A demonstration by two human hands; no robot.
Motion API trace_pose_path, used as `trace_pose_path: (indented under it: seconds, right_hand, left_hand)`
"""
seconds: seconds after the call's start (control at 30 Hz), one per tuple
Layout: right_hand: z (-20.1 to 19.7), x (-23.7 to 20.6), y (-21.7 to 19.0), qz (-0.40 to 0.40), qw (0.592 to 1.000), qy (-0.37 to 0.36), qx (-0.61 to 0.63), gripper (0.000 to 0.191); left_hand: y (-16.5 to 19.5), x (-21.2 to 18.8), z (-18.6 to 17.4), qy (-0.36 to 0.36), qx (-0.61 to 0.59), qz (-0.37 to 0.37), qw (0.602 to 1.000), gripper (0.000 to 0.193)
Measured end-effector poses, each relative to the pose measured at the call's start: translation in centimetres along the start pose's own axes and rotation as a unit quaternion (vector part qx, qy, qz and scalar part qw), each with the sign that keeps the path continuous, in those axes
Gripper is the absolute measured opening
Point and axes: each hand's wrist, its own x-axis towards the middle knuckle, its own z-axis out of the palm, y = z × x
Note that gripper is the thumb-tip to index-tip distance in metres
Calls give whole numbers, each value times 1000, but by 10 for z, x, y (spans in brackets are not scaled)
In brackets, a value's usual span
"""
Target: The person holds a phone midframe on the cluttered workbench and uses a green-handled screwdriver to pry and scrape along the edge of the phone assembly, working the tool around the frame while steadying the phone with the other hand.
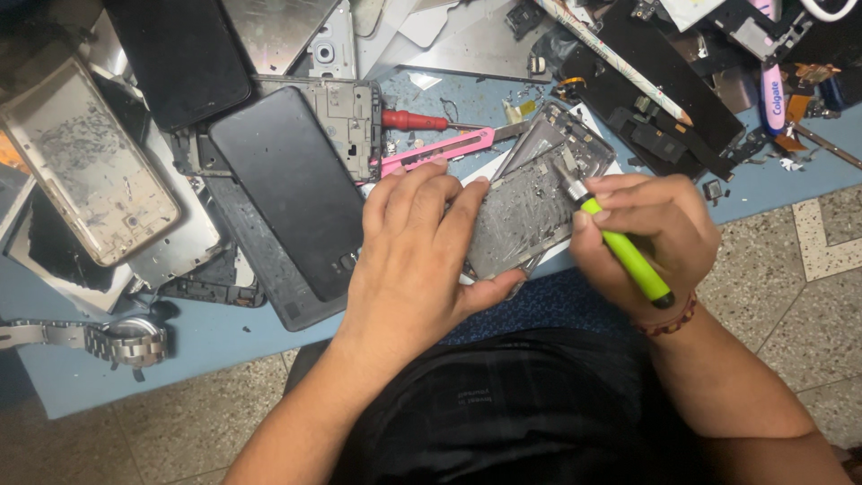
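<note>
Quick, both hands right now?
Left hand: closed, gripping grey metal phone frame.
Right hand: closed around lime-green screwdriver.

Landmark: the grey phone frame at the table edge, pinned by the left hand. Screens: 1 black glass panel, rounded rectangle, lies just left of the frame, tilted, its lower end beside the left hand. A 2nd black panel lies further up-left of the frame, glossy, its top cut off by the picture edge. A long black panel lies up-right of the frame, under loose parts. Packages: 1 pink and white tube stands far right of the frame, upright in the picture, printing on it. No signs or loose labels visible.
</note>
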Motion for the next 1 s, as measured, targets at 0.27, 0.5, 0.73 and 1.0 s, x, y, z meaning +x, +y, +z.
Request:
trace_pose_path:
  seconds: [0.27,0.5,0.73,1.0]
  right_hand:
    - [1,0,3,-1,1000,8,-1,25]
    - [0,-3,2,15,1000,12,-6,26]
    - [0,-5,4,19,1000,16,-7,25]
    - [0,-3,3,20,1000,1,9,25]
  left_hand:
    - [1,0,0,1,1,2,1000,84]
    - [0,0,0,3,-1,2,1000,83]
    - [0,0,0,6,2,3,1000,83]
    - [0,0,0,3,1,-1,1000,82]
